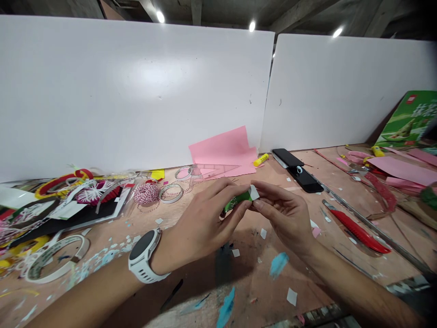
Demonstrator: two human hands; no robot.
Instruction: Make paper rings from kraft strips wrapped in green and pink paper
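My left hand [201,216], with a white watch [145,259] on its wrist, is closed on a small green piece [238,199] with light markings. Its exact kind is hard to tell, since the fingers cover much of it. At the right end of the green piece is a small white paper-like bit [253,192]. My right hand [290,217] pinches this bit between thumb and forefinger. Both hands are held just above the table, fingertips close together.
Left lie a ball of red-and-white twine [146,193], tape rolls [170,193] and yarn crafts [99,191]. Pink paper [221,148] and a glue stick [261,160] are behind. Two phones [287,158], a red utility knife [357,230] and a metal ruler [368,223] lie right. White boards [136,91] stand behind.
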